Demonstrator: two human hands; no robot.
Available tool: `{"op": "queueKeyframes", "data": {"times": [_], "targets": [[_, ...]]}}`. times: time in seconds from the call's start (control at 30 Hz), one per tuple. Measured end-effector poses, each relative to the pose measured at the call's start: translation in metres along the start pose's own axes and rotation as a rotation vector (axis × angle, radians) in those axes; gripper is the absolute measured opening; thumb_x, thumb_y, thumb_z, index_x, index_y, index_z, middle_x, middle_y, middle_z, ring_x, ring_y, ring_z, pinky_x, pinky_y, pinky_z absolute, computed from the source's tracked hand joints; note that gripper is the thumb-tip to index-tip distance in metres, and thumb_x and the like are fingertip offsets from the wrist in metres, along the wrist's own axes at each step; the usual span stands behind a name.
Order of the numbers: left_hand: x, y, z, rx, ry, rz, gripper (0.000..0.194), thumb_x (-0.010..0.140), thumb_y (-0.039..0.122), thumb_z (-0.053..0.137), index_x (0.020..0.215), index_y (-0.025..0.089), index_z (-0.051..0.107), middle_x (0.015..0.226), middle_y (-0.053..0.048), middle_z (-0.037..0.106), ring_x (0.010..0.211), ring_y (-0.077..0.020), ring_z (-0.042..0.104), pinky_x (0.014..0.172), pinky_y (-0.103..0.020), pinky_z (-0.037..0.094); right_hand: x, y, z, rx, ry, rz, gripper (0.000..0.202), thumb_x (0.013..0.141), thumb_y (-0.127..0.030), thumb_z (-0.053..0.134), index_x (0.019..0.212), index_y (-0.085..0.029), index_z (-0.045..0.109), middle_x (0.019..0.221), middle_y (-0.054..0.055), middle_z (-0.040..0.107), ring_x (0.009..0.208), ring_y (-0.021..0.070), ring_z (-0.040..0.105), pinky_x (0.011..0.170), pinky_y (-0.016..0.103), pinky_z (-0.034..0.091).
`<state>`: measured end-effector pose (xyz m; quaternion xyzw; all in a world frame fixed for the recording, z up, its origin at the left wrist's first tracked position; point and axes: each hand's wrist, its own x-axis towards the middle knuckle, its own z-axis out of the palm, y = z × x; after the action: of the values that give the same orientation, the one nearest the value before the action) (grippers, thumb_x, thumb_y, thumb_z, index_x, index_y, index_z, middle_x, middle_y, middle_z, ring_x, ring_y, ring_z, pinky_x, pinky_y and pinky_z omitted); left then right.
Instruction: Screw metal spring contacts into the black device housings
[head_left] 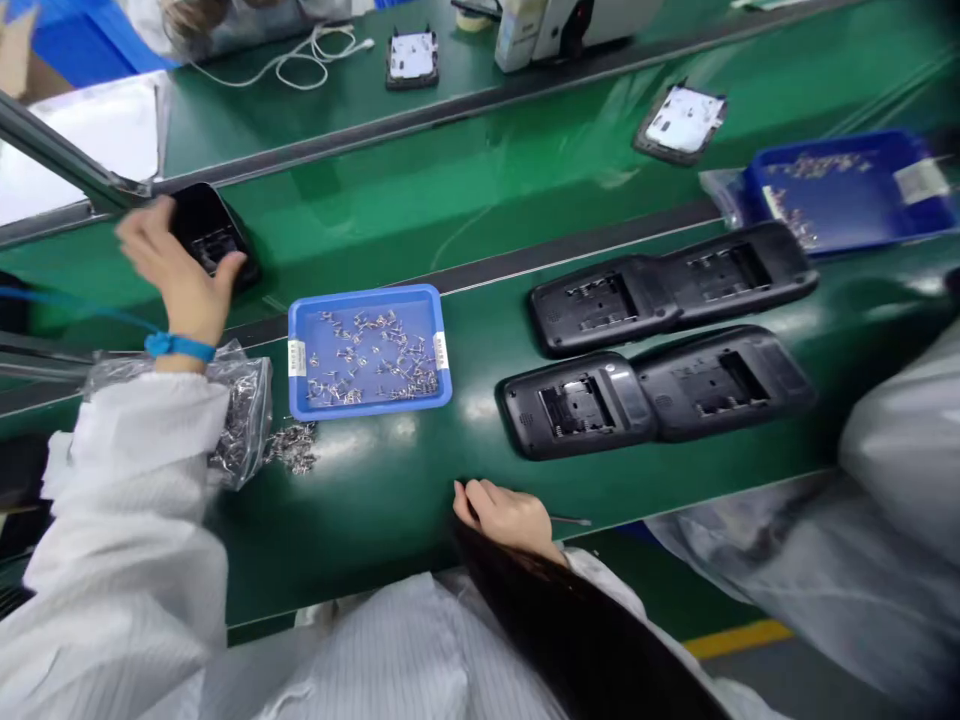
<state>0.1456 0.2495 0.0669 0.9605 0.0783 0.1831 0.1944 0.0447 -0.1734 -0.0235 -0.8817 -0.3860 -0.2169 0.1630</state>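
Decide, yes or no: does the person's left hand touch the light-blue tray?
No, the left hand is at the black casing, apart from the light-blue tray.

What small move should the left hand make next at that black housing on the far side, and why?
Probably close the left hand on the black housing and bring it to the near bench: the hand is spread over one end, though blur hides how firm the contact is, and similar black housings lie on that bench.
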Motion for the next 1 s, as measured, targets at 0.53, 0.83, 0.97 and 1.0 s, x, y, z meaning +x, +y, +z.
{"op": "queueKeyframes", "data": {"times": [0.53,0.83,0.97,1.0], "targets": [[-0.052,0.056,0.024,0.208,-0.319,0.463,0.057,0.102,0.058,0.024,0.104,0.020,0.066,0.116,-0.009,0.067,0.104,-0.0248,0.063,0.088,-0.037,0.052,0.012,0.013,-0.029,0.130,-0.205,0.034,0.041,0.099,-0.027,0.043,0.060,-0.019,0.053,0.051,-0.004,0.053,0.043,0.0080,0.043,0.048,0.029,0.019],[-0.210,0.163,0.041,-0.336,-0.170,0.287,0.014,0.089,0.037,0.069,0.094,0.024,0.066,0.090,0.004,0.074,0.078,-0.0159,0.071,0.072,-0.027,0.055,0.028,0.063,-0.058,-0.214,-0.418,0.532,0.038,0.097,-0.026,0.039,0.123,-0.012,0.063,0.115,0.013,0.064,0.067,0.0132,0.062,0.048,0.028,0.030],[-0.260,0.190,0.061,-0.539,-0.155,0.209,0.008,0.087,0.023,0.072,0.089,0.020,0.065,0.091,0.000,0.075,0.082,-0.0144,0.072,0.075,-0.024,0.058,0.006,-0.004,-0.068,0.187,-0.651,0.293,0.040,0.100,-0.035,0.039,0.131,-0.019,0.058,0.117,0.008,0.064,0.080,0.0140,0.066,0.055,0.025,0.043],[-0.266,0.192,0.061,-0.557,-0.145,0.180,0.007,0.086,0.021,0.073,0.087,0.020,0.066,0.091,0.000,0.075,0.082,-0.0143,0.072,0.075,-0.024,0.058,0.002,-0.018,-0.073,0.313,-0.703,0.231,0.039,0.101,-0.036,0.040,0.132,-0.020,0.058,0.118,0.007,0.065,0.085,0.0141,0.067,0.059,0.024,0.046]]}}
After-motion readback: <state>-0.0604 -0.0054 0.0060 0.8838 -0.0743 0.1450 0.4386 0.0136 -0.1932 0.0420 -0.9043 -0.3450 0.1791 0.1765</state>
